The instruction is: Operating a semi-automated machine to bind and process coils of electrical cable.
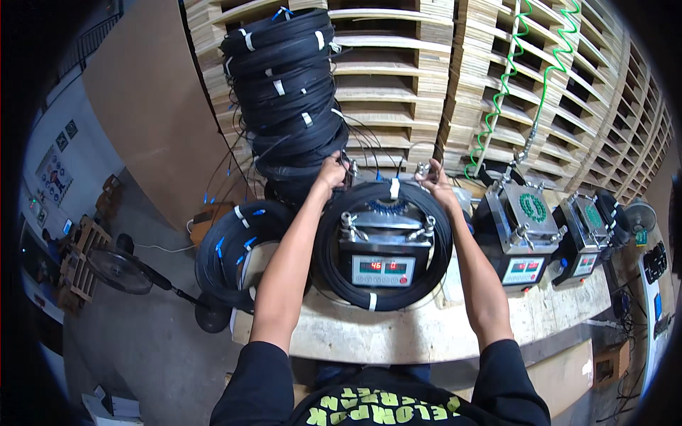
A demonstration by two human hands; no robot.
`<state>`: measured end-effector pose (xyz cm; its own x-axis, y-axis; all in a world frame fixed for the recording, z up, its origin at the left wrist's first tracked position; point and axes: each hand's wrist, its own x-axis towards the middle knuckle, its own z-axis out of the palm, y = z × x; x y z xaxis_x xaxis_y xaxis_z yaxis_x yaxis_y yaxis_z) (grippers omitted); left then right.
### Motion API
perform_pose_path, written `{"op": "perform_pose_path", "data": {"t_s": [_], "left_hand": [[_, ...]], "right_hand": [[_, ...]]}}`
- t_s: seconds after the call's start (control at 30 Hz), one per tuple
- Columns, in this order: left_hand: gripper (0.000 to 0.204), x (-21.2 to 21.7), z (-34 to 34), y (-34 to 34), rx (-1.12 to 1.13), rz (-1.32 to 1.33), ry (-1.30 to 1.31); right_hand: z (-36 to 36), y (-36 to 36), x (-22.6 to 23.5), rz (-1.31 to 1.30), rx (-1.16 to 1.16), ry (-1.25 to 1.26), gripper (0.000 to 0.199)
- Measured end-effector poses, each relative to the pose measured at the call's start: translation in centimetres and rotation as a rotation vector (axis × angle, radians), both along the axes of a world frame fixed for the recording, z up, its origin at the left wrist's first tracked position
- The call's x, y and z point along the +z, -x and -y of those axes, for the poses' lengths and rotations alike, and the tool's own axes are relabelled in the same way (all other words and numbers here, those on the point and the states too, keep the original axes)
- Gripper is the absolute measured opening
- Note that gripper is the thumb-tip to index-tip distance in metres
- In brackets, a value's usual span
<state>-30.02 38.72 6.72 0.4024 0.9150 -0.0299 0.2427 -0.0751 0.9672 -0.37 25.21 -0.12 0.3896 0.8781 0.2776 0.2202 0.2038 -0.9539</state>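
A polishing machine (384, 245) with a metal top and a lit red display stands on the bench before me. A coil of black cable (328, 264), tied with white tape, rings the machine. Blue connectors (387, 206) sit in a row on its top plate. At the machine's far left corner, my left hand (332, 172) has its fingers closed on a metal clamp (349, 167), partly hidden by the fingers. My right hand (438, 186) pinches the far right clamp (424, 170). Two nearer clamps, left (348, 221) and right (429, 226), stand free of my hands.
Behind my left hand rises a tall stack of black cable coils (284, 92). Another coil (213, 248) with blue connectors lies left. Two similar machines (522, 220) stand right, with green coiled air hoses (504, 78) above. Wooden pallets (383, 71) back the bench (341, 330). A fan (117, 270) stands left.
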Motion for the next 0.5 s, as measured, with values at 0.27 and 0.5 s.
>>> {"op": "perform_pose_path", "data": {"t_s": [0.27, 0.5], "left_hand": [[0.016, 2.1, 17.4, 7.4, 0.188, 0.157, -1.032], [0.026, -2.6, 20.9, 8.1, 0.138, -0.245, -1.229]], "right_hand": [[8.9, 3.5, 3.6, -0.024, 0.025, 0.123, 0.053], [16.7, 13.1, 5.5, 0.238, -0.365, -0.172, 0.041]]}}
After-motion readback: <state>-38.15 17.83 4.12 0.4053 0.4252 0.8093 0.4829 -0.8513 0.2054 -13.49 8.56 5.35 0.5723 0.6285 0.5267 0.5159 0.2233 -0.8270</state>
